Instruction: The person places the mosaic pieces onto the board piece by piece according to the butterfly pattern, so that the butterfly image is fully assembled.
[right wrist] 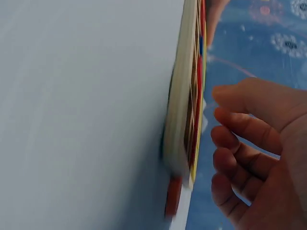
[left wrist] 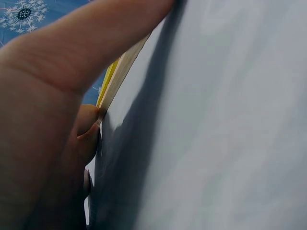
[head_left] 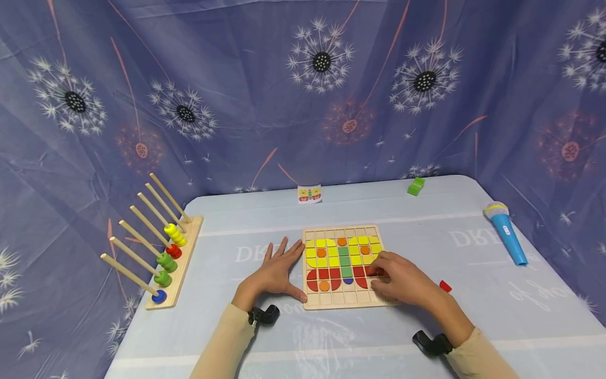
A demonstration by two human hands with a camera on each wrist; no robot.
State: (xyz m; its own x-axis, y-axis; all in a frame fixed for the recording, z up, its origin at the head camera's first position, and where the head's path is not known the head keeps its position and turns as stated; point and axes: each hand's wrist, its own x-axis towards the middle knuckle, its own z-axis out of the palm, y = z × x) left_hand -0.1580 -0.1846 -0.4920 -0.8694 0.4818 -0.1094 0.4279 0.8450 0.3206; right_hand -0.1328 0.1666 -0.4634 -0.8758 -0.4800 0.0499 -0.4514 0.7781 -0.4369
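A wooden grid board (head_left: 341,300) lies on the table, filled with yellow, red, green, orange and blue pieces in a butterfly-like pattern. My left hand (head_left: 279,271) spreads its fingers along the board's left side, with thumb and fingertips touching the edge. Over the board's lower right hovers my right hand (head_left: 402,279), its fingers loosely bent. In the right wrist view, nothing shows between the thumb and fingers of the right hand (right wrist: 259,148). That hand hides some of the red pieces on the right. A loose red piece (head_left: 445,286) lies beside the right wrist.
A wooden peg stand (head_left: 189,237) with coloured beads stands at the left. A small card with a butterfly picture (head_left: 310,194) lies at the back edge, a green block (head_left: 416,186) at the back right. Far right lies a blue toy microphone (head_left: 508,237). Patterned cloth (head_left: 246,95) hangs behind.
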